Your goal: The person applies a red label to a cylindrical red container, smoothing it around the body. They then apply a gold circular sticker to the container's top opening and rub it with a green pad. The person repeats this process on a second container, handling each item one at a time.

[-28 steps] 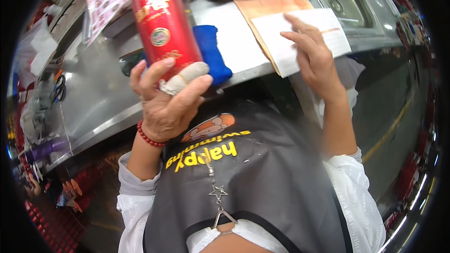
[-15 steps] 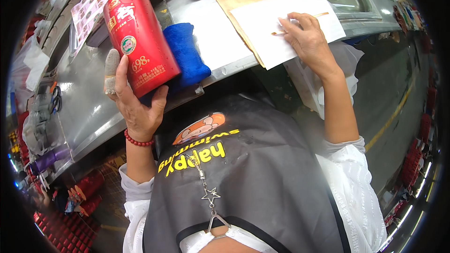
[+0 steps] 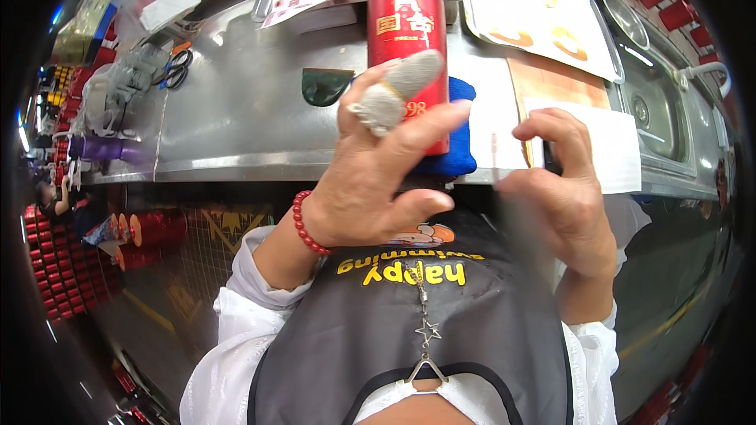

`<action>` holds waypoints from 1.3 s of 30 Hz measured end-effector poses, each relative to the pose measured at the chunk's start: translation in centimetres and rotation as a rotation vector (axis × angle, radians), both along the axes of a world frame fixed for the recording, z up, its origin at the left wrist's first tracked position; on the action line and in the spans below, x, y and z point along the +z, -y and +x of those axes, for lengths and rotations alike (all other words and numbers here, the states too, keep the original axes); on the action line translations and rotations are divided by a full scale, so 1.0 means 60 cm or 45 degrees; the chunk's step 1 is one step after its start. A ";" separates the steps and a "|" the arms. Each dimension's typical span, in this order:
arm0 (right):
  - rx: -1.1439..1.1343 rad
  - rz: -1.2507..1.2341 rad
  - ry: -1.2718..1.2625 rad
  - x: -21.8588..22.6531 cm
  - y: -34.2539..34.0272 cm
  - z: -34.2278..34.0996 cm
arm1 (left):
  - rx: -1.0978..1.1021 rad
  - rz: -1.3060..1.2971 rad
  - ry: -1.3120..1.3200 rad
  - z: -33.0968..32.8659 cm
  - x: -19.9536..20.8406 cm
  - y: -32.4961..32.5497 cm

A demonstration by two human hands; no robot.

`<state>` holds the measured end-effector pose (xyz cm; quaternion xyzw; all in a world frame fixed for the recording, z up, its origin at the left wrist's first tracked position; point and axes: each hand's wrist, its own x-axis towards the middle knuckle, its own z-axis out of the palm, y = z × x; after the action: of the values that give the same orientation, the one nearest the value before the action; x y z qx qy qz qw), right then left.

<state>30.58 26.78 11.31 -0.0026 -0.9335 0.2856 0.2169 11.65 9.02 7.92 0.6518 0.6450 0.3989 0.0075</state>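
Two hands: both reach toward the front edge of the stainless-steel worktop [image 3: 228, 118], around one bottle.
Glossy red bottle with gold markings [image 3: 394, 43]: lies on a thick royal-blue plush cloth [image 3: 463, 122] on the worktop, marked face up, neck pointing away from the person; the left hand hides part of its lower half.
Left hand [image 3: 358, 181]: fingers spread wide in front of the bottle, closed on nothing; I cannot tell whether a fingertip touches it.
Grey fabric finger sleeve [image 3: 417, 75]: covers one finger of the left hand and crosses the bottle's front; it probably suits even, gentle pressing, best done with a clean face.
Right hand [image 3: 571, 205]: fingers curled, right of the cloth and apart from the bottle; blur leaves it unclear whether they pinch anything.
Thin pale-reddish strip [image 3: 494, 153]: blurred beside the right thumb; if held, it likely needs a light grip at one end, so that it stays flat and uncreased.
Steadying: the soft cloth may let the bottle shift, so a palm against its side would help before any pressure.
White paper sheet [image 3: 618, 138]: overlaps a tan sheet [image 3: 551, 83] on the right; a sleeve dragged across could move both.
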 end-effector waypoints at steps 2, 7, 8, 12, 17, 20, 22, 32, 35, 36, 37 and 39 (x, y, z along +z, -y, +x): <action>0.057 -0.043 -0.077 0.006 0.020 -0.032 | 0.027 -0.009 -0.090 0.013 0.018 -0.005; 0.026 -0.288 -0.019 -0.033 0.040 -0.071 | 0.198 -0.138 0.207 -0.005 -0.009 0.041; 0.004 -0.345 0.010 -0.044 0.041 -0.077 | 0.231 -0.140 0.325 -0.009 -0.016 0.048; -0.079 -0.467 0.003 -0.073 0.049 -0.089 | 0.343 -0.147 0.693 -0.015 -0.058 0.059; -0.122 -0.614 0.086 -0.079 0.052 -0.092 | 0.413 -0.042 0.900 -0.009 -0.071 0.051; -0.135 -0.659 0.111 -0.076 0.052 -0.092 | 0.425 -0.032 0.952 -0.009 -0.073 0.049; -0.134 -0.652 0.103 -0.077 0.052 -0.093 | 0.414 -0.020 1.005 -0.009 -0.075 0.049; -0.150 -0.532 0.055 -0.078 0.056 -0.099 | 0.408 -0.183 1.343 -0.016 -0.083 0.061; -0.155 -0.558 0.051 -0.079 0.056 -0.099 | 0.400 -0.170 1.347 -0.015 -0.080 0.059; -0.153 -0.568 0.048 -0.079 0.057 -0.099 | 0.398 -0.160 1.345 -0.014 -0.079 0.058; -0.152 -0.561 0.044 -0.079 0.057 -0.100 | 0.398 -0.149 1.342 -0.014 -0.080 0.058; -0.149 -0.546 0.036 -0.080 0.056 -0.101 | 0.402 -0.147 1.338 -0.014 -0.082 0.058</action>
<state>24.52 23.41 6.53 -0.1070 -0.8526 0.4644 0.2143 10.82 5.55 3.02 0.2587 0.6653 0.6308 0.3043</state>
